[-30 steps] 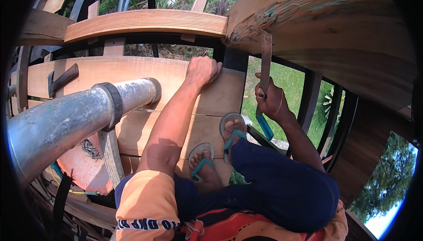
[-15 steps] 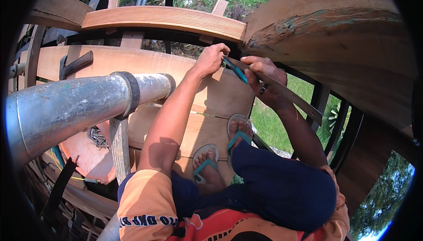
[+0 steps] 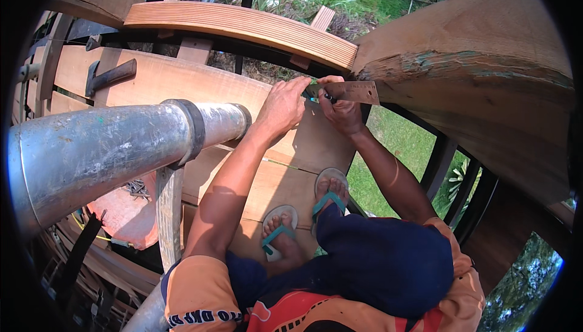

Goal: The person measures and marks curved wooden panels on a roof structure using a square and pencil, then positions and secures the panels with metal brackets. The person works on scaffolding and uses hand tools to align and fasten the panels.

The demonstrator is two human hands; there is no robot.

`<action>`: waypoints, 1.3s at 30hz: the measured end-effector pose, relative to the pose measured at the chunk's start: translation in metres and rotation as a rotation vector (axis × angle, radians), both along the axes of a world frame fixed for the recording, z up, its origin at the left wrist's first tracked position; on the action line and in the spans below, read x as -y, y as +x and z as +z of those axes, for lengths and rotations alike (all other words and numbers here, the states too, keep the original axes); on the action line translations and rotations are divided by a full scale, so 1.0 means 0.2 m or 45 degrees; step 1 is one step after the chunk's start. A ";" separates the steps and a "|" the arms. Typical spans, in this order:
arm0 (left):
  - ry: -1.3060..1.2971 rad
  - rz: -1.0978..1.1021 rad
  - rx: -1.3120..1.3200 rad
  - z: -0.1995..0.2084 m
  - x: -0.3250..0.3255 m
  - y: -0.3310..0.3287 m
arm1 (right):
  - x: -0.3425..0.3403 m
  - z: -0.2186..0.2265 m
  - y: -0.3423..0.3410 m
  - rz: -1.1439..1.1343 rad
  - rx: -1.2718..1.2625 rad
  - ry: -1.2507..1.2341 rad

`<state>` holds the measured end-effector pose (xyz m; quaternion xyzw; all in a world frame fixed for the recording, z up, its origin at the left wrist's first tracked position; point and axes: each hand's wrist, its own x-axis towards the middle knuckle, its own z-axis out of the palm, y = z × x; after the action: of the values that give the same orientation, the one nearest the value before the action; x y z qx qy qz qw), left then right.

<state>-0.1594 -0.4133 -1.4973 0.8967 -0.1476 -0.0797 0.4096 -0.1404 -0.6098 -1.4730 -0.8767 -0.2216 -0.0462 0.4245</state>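
Note:
My right hand (image 3: 343, 110) is closed around a flat metal ruler (image 3: 358, 91), whose free end with a hole points right toward the big timber. A dark pen-like stick (image 3: 330, 97) with a pale tip pokes out between the same fingers. My left hand (image 3: 282, 106) meets the right one at the ruler's far left part, its fingers bent together. Those fingers hide what they grip. A small blue-green part shows between the hands. Both hands are above the wooden boards (image 3: 237, 89), just near side of a grooved timber rail (image 3: 243, 25).
A thick metal pipe (image 3: 109, 144) crosses at the left, above a reddish pan (image 3: 130, 220) of nails. A hammer-like tool (image 3: 112, 77) lies on the boards. At the right rises a large rough-edged timber (image 3: 473, 71). Grass shows through the gap beside my sandalled feet (image 3: 331, 192).
My right hand has moved up closer to the left hand. The ruler has swung from slanting down along my right forearm to lying nearly level. The view has shifted slightly.

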 end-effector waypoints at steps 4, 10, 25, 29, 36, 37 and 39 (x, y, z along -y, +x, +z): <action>0.267 -0.161 -0.134 0.03 0.07 0.03 | 0.03 -0.12 -0.01 -0.129 0.001 -0.101; -0.407 -0.086 -0.467 0.01 0.15 0.17 | 0.09 -0.19 -0.01 -0.050 -0.204 -0.274; -1.293 -0.038 -0.927 -0.18 0.31 0.26 | 0.08 -0.15 0.03 -0.214 -0.759 -0.589; -1.074 -0.028 -1.206 -0.20 0.29 0.29 | 0.10 -0.02 0.01 -0.210 -0.911 -0.408; -0.317 -0.383 -0.334 -0.25 0.29 0.34 | 0.18 -0.03 0.02 -0.252 -0.424 -0.080; -0.291 -0.447 -0.314 -0.26 0.29 0.35 | 0.19 -0.03 0.02 -0.260 -0.500 -0.082; -0.236 -0.578 -0.280 -0.21 0.25 0.38 | 0.15 0.01 0.03 -0.281 -0.659 -0.079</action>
<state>-0.0831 -0.4639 -1.5387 0.7852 -0.3062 -0.2527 0.4753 -0.1338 -0.6408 -1.4713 -0.8907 -0.0103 0.1402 0.4322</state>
